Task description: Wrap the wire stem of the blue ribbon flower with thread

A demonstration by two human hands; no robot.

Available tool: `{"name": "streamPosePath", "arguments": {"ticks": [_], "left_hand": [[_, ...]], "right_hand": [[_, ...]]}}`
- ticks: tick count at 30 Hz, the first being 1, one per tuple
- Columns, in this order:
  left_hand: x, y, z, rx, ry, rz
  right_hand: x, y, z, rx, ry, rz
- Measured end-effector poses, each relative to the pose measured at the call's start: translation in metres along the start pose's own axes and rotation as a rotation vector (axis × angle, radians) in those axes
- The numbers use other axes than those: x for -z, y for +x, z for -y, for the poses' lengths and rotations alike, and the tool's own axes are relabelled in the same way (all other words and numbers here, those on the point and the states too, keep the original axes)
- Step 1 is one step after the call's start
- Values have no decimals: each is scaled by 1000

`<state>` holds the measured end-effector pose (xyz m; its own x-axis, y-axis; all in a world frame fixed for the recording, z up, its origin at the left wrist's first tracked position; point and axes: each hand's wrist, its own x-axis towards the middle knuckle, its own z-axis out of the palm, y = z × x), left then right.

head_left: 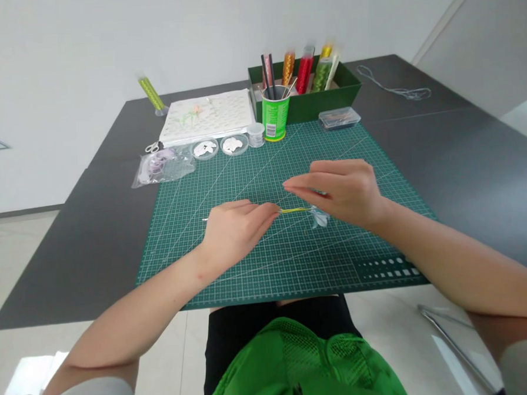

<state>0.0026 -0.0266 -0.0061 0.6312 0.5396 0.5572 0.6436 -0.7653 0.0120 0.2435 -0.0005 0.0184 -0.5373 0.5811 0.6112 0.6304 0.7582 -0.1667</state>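
Big green gridded cutting mat [258,262] is covering the dark table [464,151], probably keeping the surface safe. Both hands are working mid-mat: left hand [234,231] is pinching one end of a thin yellow-wrapped wire stem [296,210], holding it level, while the right hand [343,193] is pressing thumb and fingertips together above the other end, where a small translucent petal [320,218] is hanging.

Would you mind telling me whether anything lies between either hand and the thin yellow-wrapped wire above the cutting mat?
Nothing visible does. The left hand already pinches one end of the yellow-wrapped wire, and the right hand meets its other end. The cutting mat around them is bare.
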Motion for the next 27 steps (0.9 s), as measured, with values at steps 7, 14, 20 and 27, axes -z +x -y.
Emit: {"name": "streamPosePath", "arguments": {"ticks": [7, 14, 20, 27], "left_hand": [[1, 0, -2, -78, -9, -25], [1, 0, -3, -90, -37, -49], [2, -2, -4, -107, -97, -74], [4, 0, -2, -74, -85, -162]], "right_hand": [[5, 7, -8, -145, 172, -12], [-1, 10, -15, -237, 316, 31], [-11, 11, -36, -409, 565, 199], [-34, 6, -53, -523, 735, 257]]}}
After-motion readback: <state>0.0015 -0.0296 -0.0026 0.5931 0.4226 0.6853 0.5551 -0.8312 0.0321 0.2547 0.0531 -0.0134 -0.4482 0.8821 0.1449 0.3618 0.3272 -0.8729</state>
